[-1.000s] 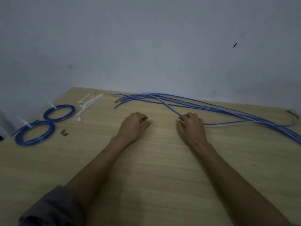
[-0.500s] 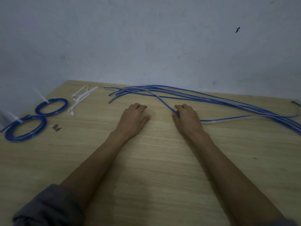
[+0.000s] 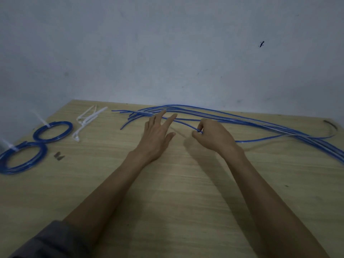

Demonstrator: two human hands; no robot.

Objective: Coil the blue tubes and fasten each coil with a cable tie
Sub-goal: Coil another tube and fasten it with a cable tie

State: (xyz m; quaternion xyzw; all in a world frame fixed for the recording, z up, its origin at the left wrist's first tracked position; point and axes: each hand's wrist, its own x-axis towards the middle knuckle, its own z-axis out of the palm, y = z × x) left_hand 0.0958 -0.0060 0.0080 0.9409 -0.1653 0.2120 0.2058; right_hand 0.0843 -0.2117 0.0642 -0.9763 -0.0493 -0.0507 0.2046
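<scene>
Fingers of the right hand [image 3: 214, 135] pinch one blue tube [image 3: 260, 140], maybe two; dim light blurs it. Left hand [image 3: 158, 134] reaches out flat, holding nothing.

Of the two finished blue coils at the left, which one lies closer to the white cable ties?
The farther coil, the smaller-looking ring, lies right beside the loose cable ties. The nearer coil lies at the table's left edge, farther from them.

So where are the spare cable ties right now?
In the head view the cable ties lie loose at the table's far left, between the nearer finished coil and the loose tubes' ends.
</scene>
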